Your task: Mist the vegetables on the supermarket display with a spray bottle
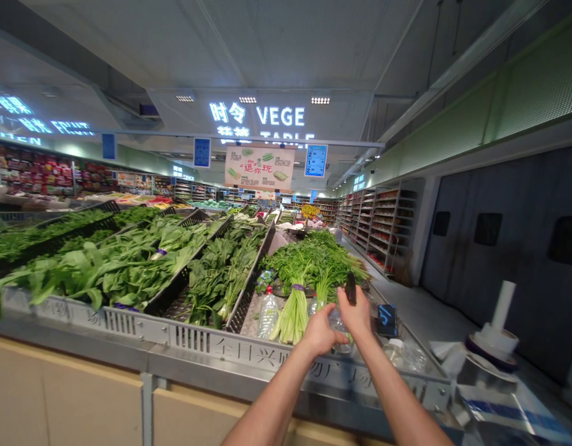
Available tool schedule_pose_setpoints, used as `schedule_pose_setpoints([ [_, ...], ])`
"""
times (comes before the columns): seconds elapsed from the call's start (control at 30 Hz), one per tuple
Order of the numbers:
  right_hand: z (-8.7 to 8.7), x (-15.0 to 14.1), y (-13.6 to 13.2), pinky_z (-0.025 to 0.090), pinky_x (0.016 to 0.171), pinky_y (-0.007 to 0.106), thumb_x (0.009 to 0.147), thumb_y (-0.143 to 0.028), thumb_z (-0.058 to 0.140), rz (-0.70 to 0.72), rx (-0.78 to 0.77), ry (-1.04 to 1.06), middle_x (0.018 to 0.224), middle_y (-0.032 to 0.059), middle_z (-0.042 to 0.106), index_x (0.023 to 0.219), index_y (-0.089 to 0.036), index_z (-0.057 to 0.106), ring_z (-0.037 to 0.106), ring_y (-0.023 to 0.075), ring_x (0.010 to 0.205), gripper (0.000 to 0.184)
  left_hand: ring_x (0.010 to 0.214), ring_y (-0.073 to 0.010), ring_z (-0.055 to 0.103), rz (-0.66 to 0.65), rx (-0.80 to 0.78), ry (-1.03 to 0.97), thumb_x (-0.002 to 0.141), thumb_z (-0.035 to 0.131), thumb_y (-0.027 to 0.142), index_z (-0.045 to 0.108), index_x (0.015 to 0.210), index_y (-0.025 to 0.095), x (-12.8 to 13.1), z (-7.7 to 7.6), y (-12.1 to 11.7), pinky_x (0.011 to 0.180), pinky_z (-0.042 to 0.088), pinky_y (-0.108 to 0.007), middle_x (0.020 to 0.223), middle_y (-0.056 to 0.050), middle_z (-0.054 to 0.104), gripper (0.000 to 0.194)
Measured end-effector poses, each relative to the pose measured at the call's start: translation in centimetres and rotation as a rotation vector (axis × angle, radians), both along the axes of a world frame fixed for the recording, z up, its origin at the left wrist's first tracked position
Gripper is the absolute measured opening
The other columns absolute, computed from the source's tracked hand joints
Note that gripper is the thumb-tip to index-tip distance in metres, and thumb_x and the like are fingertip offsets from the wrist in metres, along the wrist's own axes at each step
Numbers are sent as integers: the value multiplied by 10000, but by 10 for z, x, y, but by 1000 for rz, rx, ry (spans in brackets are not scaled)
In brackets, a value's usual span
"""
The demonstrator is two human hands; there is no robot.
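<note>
My right hand (356, 311) is closed around a slim black object (351, 288) that sticks up above the fingers; its lower part is hidden, so I cannot tell its exact kind. Just left of it, my left hand (321, 332) has its thumb and fingers apart and appears to hold nothing. A clear plastic bottle (342, 324) lies partly hidden between and behind the hands. Beyond the left hand is a bunch of celery (292, 313) bound with a purple band. Another celery bunch (323, 286) lies behind the hands, and a red-capped clear bottle (268, 314) stands left of the stalks.
Black crates of leafy greens (230, 266) fill the left of the stand, behind a metal front rail (188, 339). A small dark display (387, 319) and a white-capped bottle (396, 352) sit to the right. A wrap roll (494, 337) stands at the far right.
</note>
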State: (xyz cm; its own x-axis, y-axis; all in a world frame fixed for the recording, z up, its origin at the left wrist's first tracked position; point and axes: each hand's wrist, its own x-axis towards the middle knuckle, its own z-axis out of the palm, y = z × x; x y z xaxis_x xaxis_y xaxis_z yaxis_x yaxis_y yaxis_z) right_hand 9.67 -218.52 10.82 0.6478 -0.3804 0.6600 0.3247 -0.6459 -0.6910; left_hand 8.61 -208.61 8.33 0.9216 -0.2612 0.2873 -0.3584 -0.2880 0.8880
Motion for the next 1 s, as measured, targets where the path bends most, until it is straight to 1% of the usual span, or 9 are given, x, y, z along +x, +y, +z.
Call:
schedule_pose_setpoints([
  [0.23, 1, 3, 12, 396, 669, 294, 669, -446, 430, 97, 29, -15, 789, 58, 607, 807, -183, 522, 555, 195, 740, 310, 960, -220, 511, 45, -5, -15, 394, 733, 130, 449, 1134, 128, 2, 0, 12, 855, 398, -300, 1079, -76, 556, 792],
  [0.33, 0, 5, 19, 394, 688, 297, 670, -447, 439, 135, 36, -34, 819, 62, 604, 830, -177, 519, 552, 193, 760, 324, 957, -218, 512, 57, -6, -19, 398, 733, 128, 456, 1128, 144, 1, 0, 19, 851, 401, -300, 1072, -62, 561, 781],
  [0.47, 2, 6, 31, 399, 677, 295, 672, -458, 444, 183, 36, -38, 814, 63, 604, 841, -172, 519, 550, 193, 755, 340, 1005, -231, 485, 84, -23, -36, 384, 745, 142, 453, 1130, 134, 0, 1, 32, 880, 379, -308, 1105, -76, 540, 802],
  [0.57, 2, 6, 41, 403, 658, 282, 680, -454, 437, 225, 25, -56, 787, 56, 606, 827, -176, 517, 552, 183, 731, 325, 985, -227, 496, 89, -32, -51, 390, 742, 143, 455, 1129, 135, 0, -1, 43, 865, 387, -306, 1105, -79, 540, 793],
  [0.67, 1, 7, 49, 403, 628, 274, 684, -456, 429, 234, 12, -29, 733, 43, 604, 807, -181, 519, 556, 179, 690, 314, 954, -221, 512, 105, -21, -53, 388, 744, 151, 460, 1125, 154, 0, -4, 51, 840, 402, -303, 1086, -66, 553, 790],
  [0.8, -2, 11, 56, 396, 595, 276, 684, -463, 420, 216, -19, 24, 674, 36, 600, 788, -184, 527, 558, 186, 651, 317, 950, -224, 512, 136, -4, -56, 386, 747, 166, 469, 1115, 147, -1, -8, 57, 841, 401, -304, 1059, -62, 567, 780],
  [1.0, -5, 12, 62, 400, 632, 267, 681, -457, 430, 248, -7, 7, 727, 42, 608, 797, -180, 529, 559, 179, 696, 316, 944, -232, 515, 160, 3, -35, 385, 747, 163, 477, 1107, 146, 0, -11, 61, 833, 411, -310, 1032, -63, 576, 771],
])
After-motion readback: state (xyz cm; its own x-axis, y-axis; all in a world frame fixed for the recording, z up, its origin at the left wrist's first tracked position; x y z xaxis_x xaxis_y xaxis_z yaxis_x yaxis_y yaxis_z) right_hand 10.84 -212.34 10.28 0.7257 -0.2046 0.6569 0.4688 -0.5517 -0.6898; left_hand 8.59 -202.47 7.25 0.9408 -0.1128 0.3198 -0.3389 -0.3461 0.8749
